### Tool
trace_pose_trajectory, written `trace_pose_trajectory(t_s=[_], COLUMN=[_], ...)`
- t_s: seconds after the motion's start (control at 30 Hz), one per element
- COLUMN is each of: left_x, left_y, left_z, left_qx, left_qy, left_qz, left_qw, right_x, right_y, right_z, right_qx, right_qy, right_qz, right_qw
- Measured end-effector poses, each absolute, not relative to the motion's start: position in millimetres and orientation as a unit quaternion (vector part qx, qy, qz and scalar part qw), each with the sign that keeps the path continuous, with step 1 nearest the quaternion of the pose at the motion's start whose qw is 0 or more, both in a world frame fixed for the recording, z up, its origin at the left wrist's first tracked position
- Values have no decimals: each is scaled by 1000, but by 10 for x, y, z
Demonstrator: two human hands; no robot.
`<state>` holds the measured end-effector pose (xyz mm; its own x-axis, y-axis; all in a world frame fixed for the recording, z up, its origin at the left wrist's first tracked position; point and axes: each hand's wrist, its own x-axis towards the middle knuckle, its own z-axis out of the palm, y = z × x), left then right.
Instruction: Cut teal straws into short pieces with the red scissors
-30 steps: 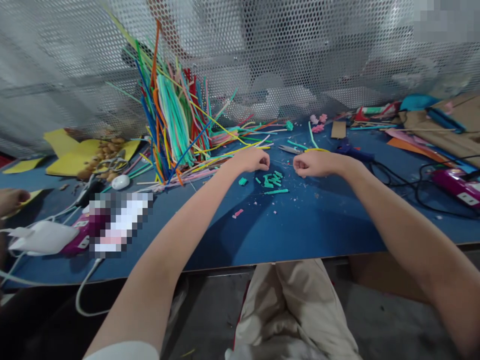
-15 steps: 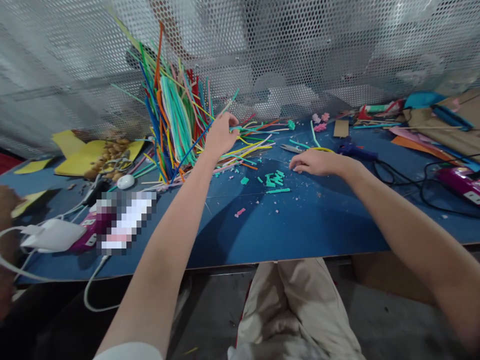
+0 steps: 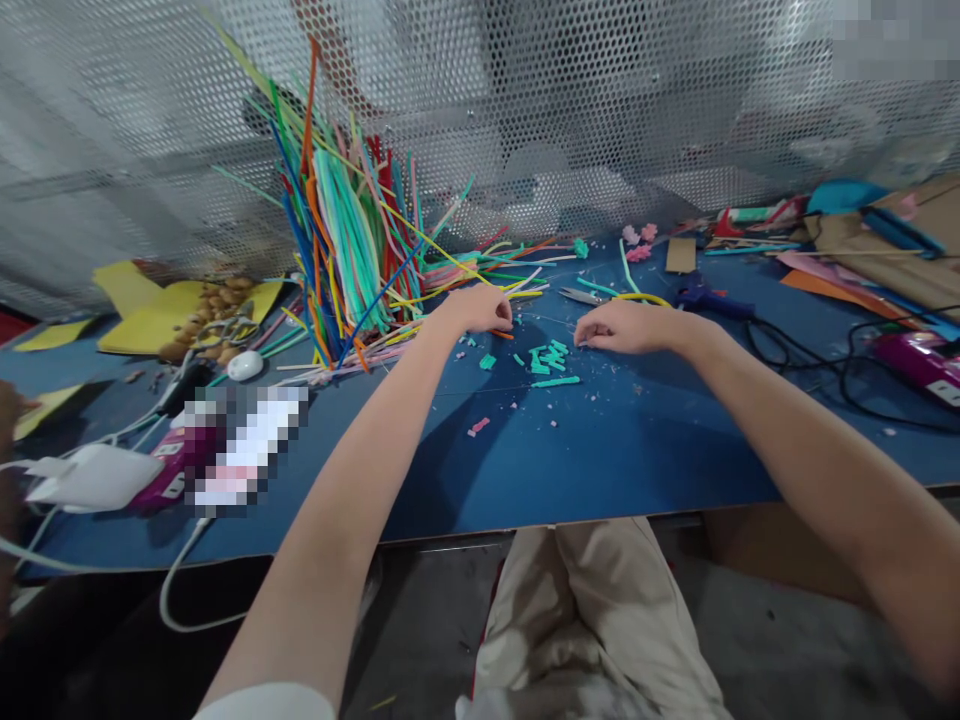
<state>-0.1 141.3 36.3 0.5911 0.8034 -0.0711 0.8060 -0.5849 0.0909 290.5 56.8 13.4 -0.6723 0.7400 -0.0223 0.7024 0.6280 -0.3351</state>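
Note:
My left hand (image 3: 484, 308) is over the table just left of the small cut green pieces (image 3: 549, 357), its fingers curled together; whether anything is between them is too small to tell. An orange stem end (image 3: 502, 335) shows by its fingertips. To the right, my right hand (image 3: 611, 327) hovers beside the same pieces with bent fingers, and nothing can be made out in it. Scissors (image 3: 581, 297) with yellow on the handle lie just behind it. Behind my left hand, a bundle of coloured pipe cleaners (image 3: 349, 240) leans on the mesh wall.
A phone (image 3: 251, 450), white charger (image 3: 97, 478) and cables lie at left by yellow sheets (image 3: 150, 320). A glue gun (image 3: 712, 300) with a black cord is at right, near a purple device (image 3: 922, 362). Pink pieces (image 3: 639, 252) sit at the back.
My left hand has come down and toward me from the pipe cleaners, closer to the green pieces. My right hand has barely moved, its fingers curled slightly more.

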Motion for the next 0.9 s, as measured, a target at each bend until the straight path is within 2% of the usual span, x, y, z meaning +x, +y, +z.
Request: trace_pose_trajectory(t_s=[0.13, 0.2, 0.57, 0.73, 0.9], left_x=[27, 32, -97, -129, -203], left_y=[1264, 1144, 270, 154, 181], left_z=[466, 511, 147, 14, 13], left_qx=[880, 884, 920, 907, 901], left_qy=[458, 436, 345, 356, 345], left_qz=[120, 164, 184, 222, 261], left_qw=[-34, -44, -31, -37, 2], right_x=[2886, 2855, 2408, 2305, 2284], right_y=[600, 593, 213, 115, 85], right_z=[120, 139, 264, 216, 180], right_qx=[-388, -382, -379, -340, -300], right_qy=[-910, -911, -902, -913, -924], right_qz=[106, 87, 26, -2, -14], right_qw=[105, 126, 207, 224, 236])
